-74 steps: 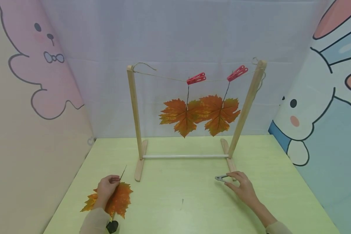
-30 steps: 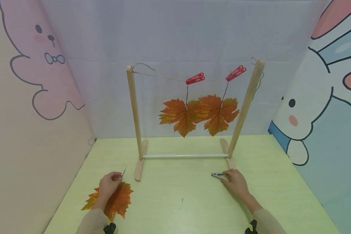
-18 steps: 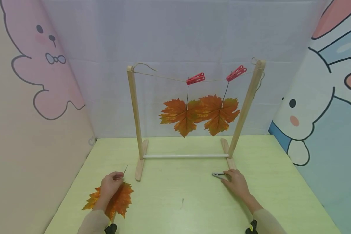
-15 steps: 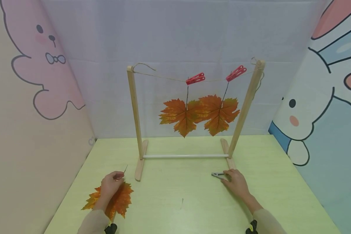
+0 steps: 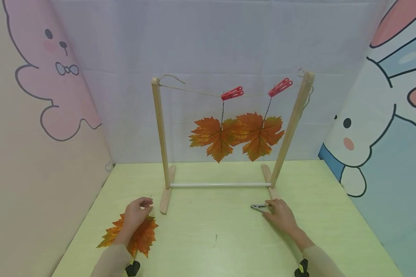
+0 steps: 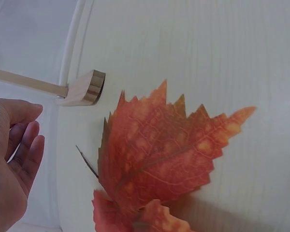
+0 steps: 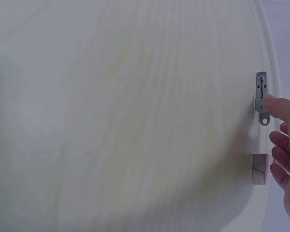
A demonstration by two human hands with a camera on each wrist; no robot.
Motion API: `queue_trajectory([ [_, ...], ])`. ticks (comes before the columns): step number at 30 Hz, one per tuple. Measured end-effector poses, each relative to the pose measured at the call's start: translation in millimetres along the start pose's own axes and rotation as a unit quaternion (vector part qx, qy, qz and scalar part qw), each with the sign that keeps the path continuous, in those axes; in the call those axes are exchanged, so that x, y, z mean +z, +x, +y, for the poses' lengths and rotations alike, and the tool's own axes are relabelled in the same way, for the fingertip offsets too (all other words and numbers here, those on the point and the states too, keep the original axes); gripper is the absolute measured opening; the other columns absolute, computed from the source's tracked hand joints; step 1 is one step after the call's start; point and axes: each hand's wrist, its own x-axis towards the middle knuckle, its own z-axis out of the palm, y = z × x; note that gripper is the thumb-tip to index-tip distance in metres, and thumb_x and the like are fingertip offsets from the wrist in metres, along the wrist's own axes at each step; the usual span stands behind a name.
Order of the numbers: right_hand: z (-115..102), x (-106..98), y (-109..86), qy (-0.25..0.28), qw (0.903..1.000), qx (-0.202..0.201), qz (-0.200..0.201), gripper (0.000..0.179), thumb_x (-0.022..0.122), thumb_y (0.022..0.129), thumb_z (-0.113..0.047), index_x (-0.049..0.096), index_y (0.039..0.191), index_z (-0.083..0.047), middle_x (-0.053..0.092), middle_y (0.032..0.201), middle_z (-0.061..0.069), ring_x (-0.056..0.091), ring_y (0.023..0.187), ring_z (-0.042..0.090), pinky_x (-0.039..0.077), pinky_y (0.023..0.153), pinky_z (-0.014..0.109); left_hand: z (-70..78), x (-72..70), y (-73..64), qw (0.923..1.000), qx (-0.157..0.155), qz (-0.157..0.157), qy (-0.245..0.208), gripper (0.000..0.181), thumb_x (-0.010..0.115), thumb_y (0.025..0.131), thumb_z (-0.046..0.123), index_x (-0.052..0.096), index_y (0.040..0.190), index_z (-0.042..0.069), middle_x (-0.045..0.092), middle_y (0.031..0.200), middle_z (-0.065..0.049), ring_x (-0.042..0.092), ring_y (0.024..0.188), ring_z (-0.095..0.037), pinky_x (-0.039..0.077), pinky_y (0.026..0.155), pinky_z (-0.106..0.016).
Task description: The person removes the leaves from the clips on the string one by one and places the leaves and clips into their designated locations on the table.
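Note:
An orange artificial maple leaf (image 5: pixel 143 234) lies on the table at the left, partly covered by my left forearm. In the left wrist view its dark stem (image 6: pixel 87 162) sticks out free, apart from my left hand (image 6: pixel 14 154). That hand (image 5: pixel 136 213) hovers over the stem end, thumb and fingers parted and loosely bent around nothing. At the right, my right hand (image 5: pixel 282 217) pinches a grey clothespin (image 5: pixel 258 207) by its handle ends, between thumb and index finger. The same clothespin (image 7: pixel 262 96) shows in the right wrist view, low over the table.
A wooden frame (image 5: pixel 161 134) carries a twine line (image 5: pixel 194 91). Two red clothespins (image 5: pixel 232 93) hold two hanging orange leaves (image 5: pixel 215 138) there by their stems. A white rod (image 5: pixel 220 185) joins the frame's feet. Printed walls stand at both sides.
My left hand has let go of the leaf stem and shifted slightly up and right, while the leaf stays put. My right hand first moved slightly left with the grey clothespin, then stayed nearly still.

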Motion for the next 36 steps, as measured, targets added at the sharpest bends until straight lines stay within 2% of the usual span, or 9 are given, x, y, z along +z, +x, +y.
queue_trajectory([
  [8, -6, -16, 11.9, -0.005, 0.9995, -0.031, -0.010, 0.039, 0.077, 0.069, -0.014, 0.064, 0.101, 0.004, 0.062, 0.086, 0.011, 0.056, 0.080, 0.027, 0.047, 0.068, 0.041, 27.3, -2.4, 11.1, 0.9990, 0.044, -0.006, 0.002, 0.021, 0.067, 0.076, 0.001, 0.067, 0.098, 0.000, 0.068, 0.088, -0.008, 0.062, 0.080, -0.022, 0.047, 0.071, -0.035],
  [13, -11, -31, 22.9, -0.017, 0.9978, -0.064, -0.004, 0.041, 0.078, 0.068, -0.015, 0.064, 0.102, 0.004, 0.063, 0.089, 0.014, 0.056, 0.081, 0.028, 0.048, 0.067, 0.041, 47.1, -4.9, 21.8, 0.9960, 0.089, 0.006, 0.003, 0.020, 0.069, 0.075, -0.001, 0.068, 0.095, 0.001, 0.069, 0.085, -0.008, 0.062, 0.077, -0.022, 0.047, 0.063, -0.029],
  [18, -18, -47, 35.1, -0.018, 0.9930, -0.114, 0.024, 0.041, 0.079, 0.067, -0.017, 0.065, 0.100, 0.003, 0.063, 0.090, 0.014, 0.056, 0.081, 0.028, 0.048, 0.065, 0.041, 68.7, -15.8, 36.8, 0.9893, 0.142, 0.032, 0.015, 0.020, 0.069, 0.073, -0.003, 0.068, 0.092, 0.003, 0.069, 0.084, -0.010, 0.063, 0.072, -0.023, 0.045, 0.053, -0.025],
  [24, -31, -68, 53.0, -0.018, 0.9874, -0.154, 0.031, 0.039, 0.079, 0.067, -0.018, 0.066, 0.099, 0.001, 0.063, 0.090, 0.012, 0.058, 0.078, 0.026, 0.049, 0.065, 0.040, 94.6, -28.7, 51.2, 0.9862, 0.161, 0.032, 0.018, 0.020, 0.068, 0.074, -0.002, 0.068, 0.093, 0.002, 0.069, 0.085, -0.010, 0.064, 0.074, -0.024, 0.050, 0.058, -0.032],
  [29, -45, -82, 64.9, -0.019, 0.9763, -0.206, 0.062, 0.039, 0.080, 0.064, -0.015, 0.066, 0.098, -0.001, 0.065, 0.090, 0.011, 0.060, 0.080, 0.027, 0.049, 0.068, 0.042, 116.5, -36.0, 62.3, 0.9807, 0.192, 0.026, 0.027, 0.017, 0.066, 0.075, -0.001, 0.068, 0.092, 0.001, 0.068, 0.085, -0.011, 0.064, 0.074, -0.024, 0.052, 0.059, -0.035],
  [36, -63, -101, 77.1, -0.036, 0.9602, -0.268, 0.068, 0.042, 0.080, 0.063, -0.017, 0.066, 0.099, -0.001, 0.065, 0.092, 0.012, 0.060, 0.084, 0.028, 0.050, 0.071, 0.044, 145.1, -48.2, 74.2, 0.9714, 0.230, 0.057, 0.010, 0.015, 0.064, 0.077, -0.004, 0.068, 0.091, 0.001, 0.069, 0.085, -0.010, 0.063, 0.075, -0.022, 0.053, 0.061, -0.034],
])
